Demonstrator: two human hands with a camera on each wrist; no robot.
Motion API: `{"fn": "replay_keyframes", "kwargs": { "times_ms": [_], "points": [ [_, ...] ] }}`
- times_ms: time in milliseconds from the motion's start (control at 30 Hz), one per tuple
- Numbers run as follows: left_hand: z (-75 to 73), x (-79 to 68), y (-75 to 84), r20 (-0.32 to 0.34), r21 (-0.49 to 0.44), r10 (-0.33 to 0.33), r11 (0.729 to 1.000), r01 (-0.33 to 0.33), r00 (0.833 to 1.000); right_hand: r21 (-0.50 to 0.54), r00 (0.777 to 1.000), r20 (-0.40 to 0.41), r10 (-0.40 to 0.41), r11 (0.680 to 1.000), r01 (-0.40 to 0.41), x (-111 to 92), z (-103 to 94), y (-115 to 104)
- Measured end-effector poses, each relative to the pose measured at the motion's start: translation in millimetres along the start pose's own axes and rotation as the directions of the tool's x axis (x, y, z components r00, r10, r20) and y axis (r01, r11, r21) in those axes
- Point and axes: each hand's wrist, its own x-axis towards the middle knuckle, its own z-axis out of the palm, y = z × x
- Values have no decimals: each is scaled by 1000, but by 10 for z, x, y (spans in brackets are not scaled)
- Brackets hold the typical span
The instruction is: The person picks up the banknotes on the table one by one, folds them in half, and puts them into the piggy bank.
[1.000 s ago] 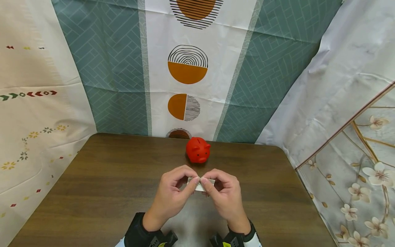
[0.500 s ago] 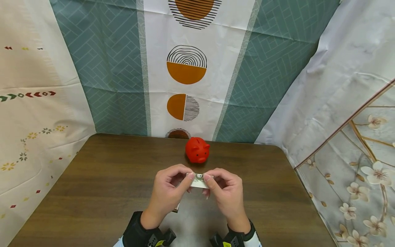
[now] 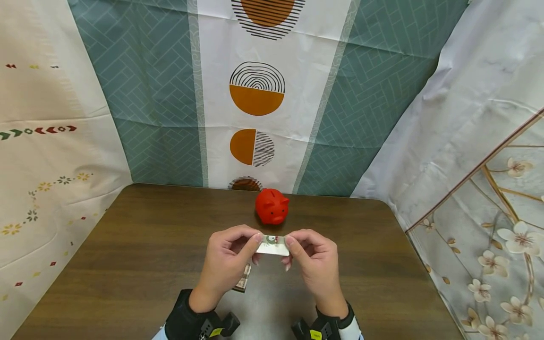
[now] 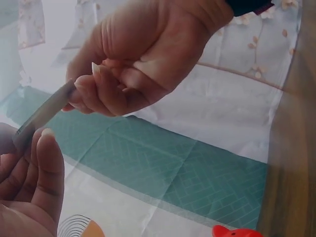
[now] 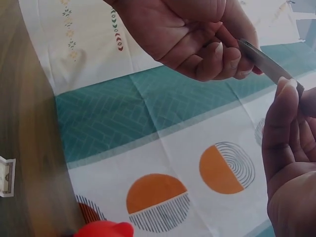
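Between my two hands is a small, pale folded banknote (image 3: 272, 248) with a green and red print near its upper edge. My left hand (image 3: 229, 262) pinches its left end between thumb and fingers. At the other end, my right hand (image 3: 315, 259) pinches it the same way. Both wrist views show the folded banknote (image 4: 47, 111) nearly edge-on, as a thin strip stretched between the fingertips. Just beyond the hands stands a red piggy bank (image 3: 272, 208), a coin slot on its top. Another banknote (image 3: 242, 279) lies on the table beside my left hand, partly hidden by it.
The brown wooden table (image 3: 140, 245) has rounded far corners. Behind it hangs a patterned green and white cloth (image 3: 161, 94). Pale printed cloths hang at the left and right sides.
My hands have drawn apart, exposing more of the folded banknote between them. The left hand has shifted left, and the banknote on the table has come into sight.
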Motion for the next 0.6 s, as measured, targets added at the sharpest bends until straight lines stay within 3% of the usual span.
{"fn": "replay_keyframes", "kwargs": {
  "times_ms": [300, 600],
  "points": [
    [2, -8, 18, 24, 10, -103, 995, 103, 994, 11, 999, 28, 14, 1000, -15, -1, 9, -7],
    [17, -10, 17, 62, 7, -90, 996, 90, 994, 42, 997, 70, -24, 999, 21, 4, 21, 13]
  ]
}}
